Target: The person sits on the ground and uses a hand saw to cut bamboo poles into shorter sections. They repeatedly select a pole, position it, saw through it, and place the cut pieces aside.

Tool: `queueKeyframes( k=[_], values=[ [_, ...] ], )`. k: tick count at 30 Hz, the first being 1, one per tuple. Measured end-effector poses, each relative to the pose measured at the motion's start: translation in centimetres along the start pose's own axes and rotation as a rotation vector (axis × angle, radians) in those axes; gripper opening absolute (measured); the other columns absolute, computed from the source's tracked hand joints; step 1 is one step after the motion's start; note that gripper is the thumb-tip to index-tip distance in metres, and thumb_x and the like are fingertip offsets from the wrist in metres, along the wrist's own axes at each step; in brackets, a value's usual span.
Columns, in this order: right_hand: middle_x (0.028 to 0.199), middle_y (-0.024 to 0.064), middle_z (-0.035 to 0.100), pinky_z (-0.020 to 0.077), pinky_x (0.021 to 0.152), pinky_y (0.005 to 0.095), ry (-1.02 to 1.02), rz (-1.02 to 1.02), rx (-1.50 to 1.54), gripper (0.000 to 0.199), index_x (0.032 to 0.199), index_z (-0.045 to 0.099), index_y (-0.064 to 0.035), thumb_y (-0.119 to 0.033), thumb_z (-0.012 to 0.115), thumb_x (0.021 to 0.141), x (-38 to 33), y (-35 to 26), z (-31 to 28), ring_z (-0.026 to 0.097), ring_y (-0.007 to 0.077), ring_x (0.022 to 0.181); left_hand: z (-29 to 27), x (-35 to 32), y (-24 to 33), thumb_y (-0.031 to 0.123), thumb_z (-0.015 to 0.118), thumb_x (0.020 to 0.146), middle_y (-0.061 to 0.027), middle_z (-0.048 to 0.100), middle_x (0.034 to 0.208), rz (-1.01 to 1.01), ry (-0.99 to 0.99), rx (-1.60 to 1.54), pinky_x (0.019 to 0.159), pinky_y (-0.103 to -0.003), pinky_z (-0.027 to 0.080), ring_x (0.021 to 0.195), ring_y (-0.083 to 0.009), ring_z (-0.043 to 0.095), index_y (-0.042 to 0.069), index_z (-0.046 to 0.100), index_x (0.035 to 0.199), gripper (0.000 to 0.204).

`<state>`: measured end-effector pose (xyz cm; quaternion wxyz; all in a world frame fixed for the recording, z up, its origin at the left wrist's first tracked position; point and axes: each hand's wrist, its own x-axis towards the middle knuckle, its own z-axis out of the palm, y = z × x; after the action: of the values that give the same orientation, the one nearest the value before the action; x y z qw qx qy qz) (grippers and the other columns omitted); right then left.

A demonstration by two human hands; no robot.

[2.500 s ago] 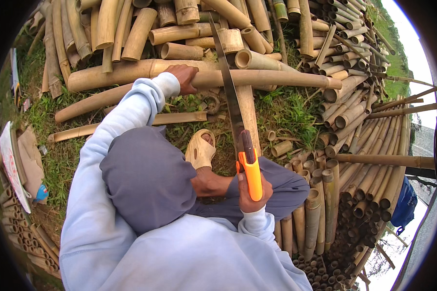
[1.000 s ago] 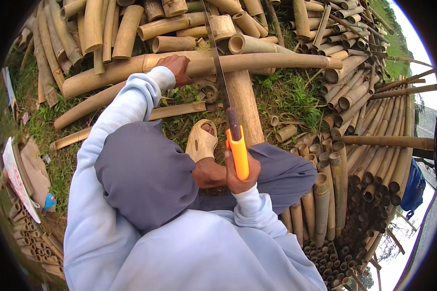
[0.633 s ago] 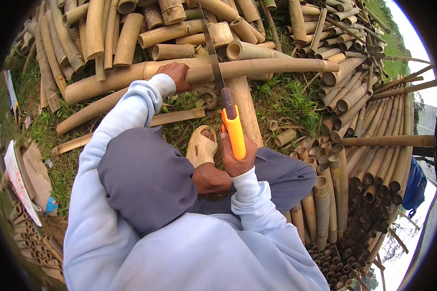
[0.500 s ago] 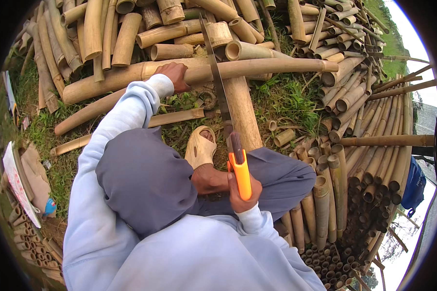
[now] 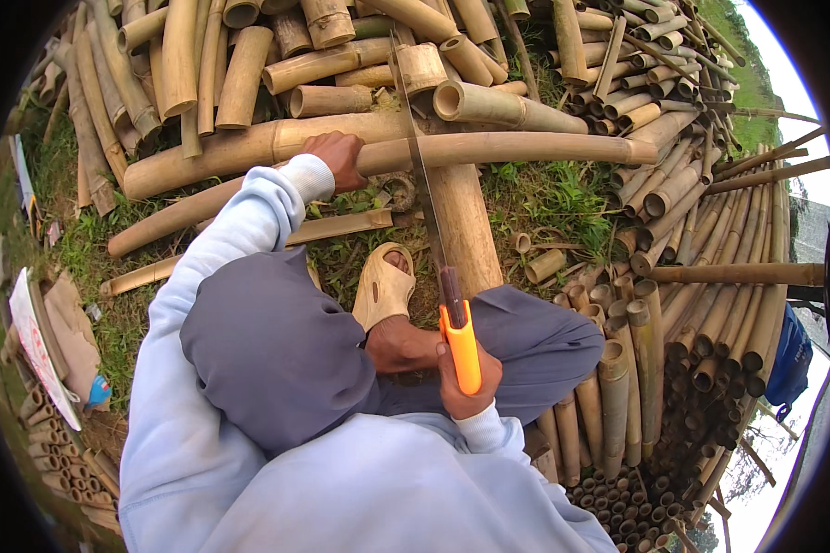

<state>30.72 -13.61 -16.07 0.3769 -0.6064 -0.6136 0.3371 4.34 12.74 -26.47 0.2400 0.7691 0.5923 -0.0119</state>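
Observation:
My left hand (image 5: 338,158) is wrapped round a long bamboo pole (image 5: 535,148) that runs crosswise in front of me. In my right hand (image 5: 473,380) is the orange handle of a hand saw (image 5: 462,348). Its long, narrow blade points away from me and crosses the pole just right of my left hand. Under the pole lies a thick bamboo log (image 5: 470,230), pointing toward me. Whether the teeth have cut into the pole cannot be seen from above.
Cut bamboo pieces (image 5: 244,78) are heaped at the far side. More bamboo tubes (image 5: 618,396) stand and lie stacked on the right. My sandalled foot (image 5: 384,286) is beside the log. Split bamboo (image 5: 341,224) lies on the grass, with flat sheets (image 5: 41,350) at far left.
The saw and my right hand have come slightly nearer to me. My left hand keeps its hold on the bamboo pole; the whole view has shifted a little.

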Motion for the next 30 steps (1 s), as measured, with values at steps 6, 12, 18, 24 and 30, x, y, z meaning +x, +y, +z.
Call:
queueKeyframes(
  k=[6,12,18,24,30],
  values=[
    [0.073,0.0117,0.067,0.0505,0.059,0.0322,0.025,-0.043,0.011,0.008,0.097,0.070,0.0040,0.000,0.070,0.090,4.1,-0.3,0.7,0.066,0.0220,0.060,-1.4,1.5,1.0,0.037,0.080,0.068,-0.0257,0.073,0.105,-0.058,-0.031,-0.069,0.097,-0.047,0.054,0.103,-0.0412,0.070,0.004,0.074,0.111,0.055],
    [0.073,0.0129,0.067,0.0514,0.059,0.0342,-0.029,0.032,-0.025,0.011,0.100,0.070,0.0034,-0.003,0.072,0.090,2.2,-0.6,-0.1,0.066,0.0235,0.060,-1.8,1.9,0.0,0.035,0.079,0.068,-0.0256,0.073,0.107,-0.047,-0.065,-0.075,0.097,-0.047,0.055,0.104,-0.0404,0.070,0.004,0.074,0.113,0.055],
    [0.074,0.0130,0.068,0.0531,0.062,0.0335,0.064,0.020,-0.026,0.018,0.106,0.072,0.0037,0.000,0.071,0.088,0.5,-1.1,-1.7,0.070,0.0237,0.063,-2.1,1.9,0.7,0.036,0.080,0.067,-0.0264,0.072,0.112,-0.067,-0.099,-0.049,0.098,-0.047,0.054,0.107,-0.0410,0.069,0.003,0.074,0.115,0.058],
    [0.067,0.0110,0.060,0.0472,0.057,0.0319,0.006,0.026,0.053,0.009,0.094,0.067,0.0028,-0.005,0.072,0.092,5.9,0.4,2.9,0.057,0.0201,0.056,-1.4,2.6,0.1,0.036,0.082,0.065,-0.0268,0.073,0.105,-0.062,-0.134,-0.063,0.096,-0.046,0.055,0.102,-0.0408,0.071,0.001,0.075,0.109,0.057],
    [0.085,0.0174,0.073,0.0562,0.067,0.0348,0.001,-0.012,-0.134,0.028,0.117,0.071,0.0042,0.000,0.071,0.089,-2.4,-0.9,-2.1,0.074,0.0279,0.073,-1.6,2.0,-0.1,0.033,0.081,0.065,-0.0264,0.074,0.102,-0.032,-0.079,-0.098,0.091,-0.047,0.057,0.097,-0.0417,0.072,-0.001,0.075,0.106,0.053]
  ],
)
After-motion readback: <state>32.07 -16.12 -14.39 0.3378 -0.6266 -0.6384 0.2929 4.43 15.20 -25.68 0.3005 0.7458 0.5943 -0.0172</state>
